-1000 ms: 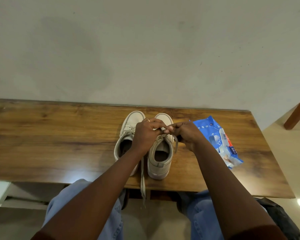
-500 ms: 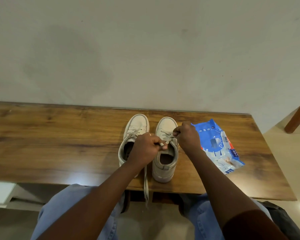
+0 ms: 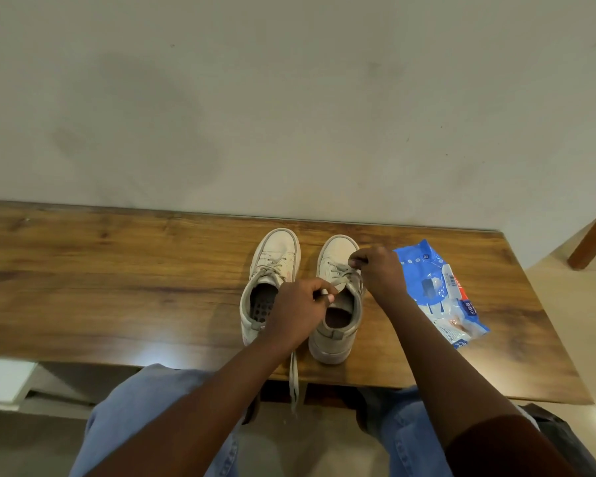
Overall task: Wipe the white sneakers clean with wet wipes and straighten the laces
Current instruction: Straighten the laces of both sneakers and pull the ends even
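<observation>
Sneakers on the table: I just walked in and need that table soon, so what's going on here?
A seated person is sorting the laces of the right sneaker. The left hand pinches one by the tongue, and the right hand pinches one further up. The left sneaker stands beside it. A loose lace end hangs over the wooden table edge. The blue wet-wipe pack lies to the right; neither hand holds a wipe.
</observation>
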